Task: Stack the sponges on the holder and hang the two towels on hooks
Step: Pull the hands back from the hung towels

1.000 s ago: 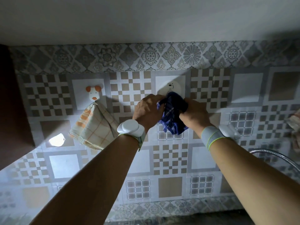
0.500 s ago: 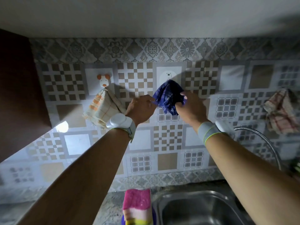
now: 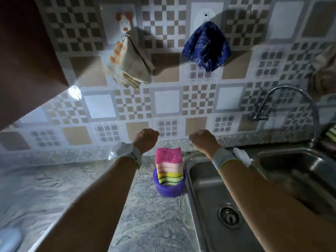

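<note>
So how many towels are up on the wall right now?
2 clearly: the beige checked towel under the mouse hook, the blue towel under the bear hook. A blurred cloth at the right edge might be a third.

The scene is dim, lit mainly by one small bright source whose white glare spot (image 3: pixel 74 91) shows on the glossy tiled wall (image 3: pixel 165 104), up and left of the left hand (image 3: pixel 145 140). Light falls off quickly toward the right, beyond the right hand (image 3: pixel 202 141), where the sink (image 3: pixel 205 206) lies in gloom. High above the hands, the beige towel (image 3: pixel 127 60) and the blue towel (image 3: pixel 207 46) cast hard dark shadows rightward on the tiles. Motion blur softens everything, worst at the far right edge and the near desk (image 3: pixel 36 188). Wide-angle distortion bends the tile lines and stretches both forearms at the bottom corners.
</note>
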`<control>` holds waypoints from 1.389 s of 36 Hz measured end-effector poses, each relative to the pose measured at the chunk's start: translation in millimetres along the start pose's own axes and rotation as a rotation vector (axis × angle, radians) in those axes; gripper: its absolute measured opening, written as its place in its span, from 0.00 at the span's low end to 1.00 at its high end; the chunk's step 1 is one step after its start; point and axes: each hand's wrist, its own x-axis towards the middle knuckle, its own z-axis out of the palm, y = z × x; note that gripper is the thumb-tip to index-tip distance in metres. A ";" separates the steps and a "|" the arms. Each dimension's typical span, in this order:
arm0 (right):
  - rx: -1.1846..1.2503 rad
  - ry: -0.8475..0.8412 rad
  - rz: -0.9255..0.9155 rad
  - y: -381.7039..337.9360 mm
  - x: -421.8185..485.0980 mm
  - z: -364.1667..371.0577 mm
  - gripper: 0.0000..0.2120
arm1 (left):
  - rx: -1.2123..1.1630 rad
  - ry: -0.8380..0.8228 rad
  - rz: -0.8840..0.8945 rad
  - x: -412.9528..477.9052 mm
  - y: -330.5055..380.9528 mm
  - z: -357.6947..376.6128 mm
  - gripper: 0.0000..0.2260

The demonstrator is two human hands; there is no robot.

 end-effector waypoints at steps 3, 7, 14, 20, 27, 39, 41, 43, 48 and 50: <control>-0.009 -0.115 0.130 28.3 -10.4 34.2 0.07 | 0.010 -0.096 -0.121 -5.9 -44.7 17.9 0.14; 0.147 -0.256 0.296 55.5 -16.3 56.3 0.11 | -0.115 -0.193 -0.296 -21.4 -64.3 35.2 0.11; 0.284 -0.259 0.514 86.8 -20.9 112.6 0.06 | -0.280 -0.397 -0.418 -48.8 -97.5 56.7 0.09; 0.354 -0.139 0.490 92.2 -4.8 133.6 0.09 | -0.364 -0.416 -0.454 -35.5 -116.1 63.8 0.11; 0.353 -0.155 0.508 78.6 8.2 150.2 0.09 | -0.374 -0.397 -0.455 -19.4 -131.1 51.0 0.11; 0.443 -0.265 0.529 42.3 47.6 183.7 0.16 | -0.412 -0.282 -0.461 28.4 -156.3 30.5 0.13; 0.467 -0.258 0.534 37.1 52.1 186.6 0.13 | -0.413 -0.257 -0.466 35.5 -160.7 29.7 0.14; 0.485 -0.264 0.529 32.3 59.3 189.7 0.11 | -0.428 -0.239 -0.467 43.7 -165.1 29.3 0.13; 0.540 -0.274 0.507 27.1 74.5 197.5 0.07 | -0.445 -0.182 -0.465 60.6 -169.3 26.8 0.11; 0.537 -0.275 0.484 26.7 76.7 197.7 0.06 | -0.439 -0.173 -0.476 65.2 -171.2 26.6 0.11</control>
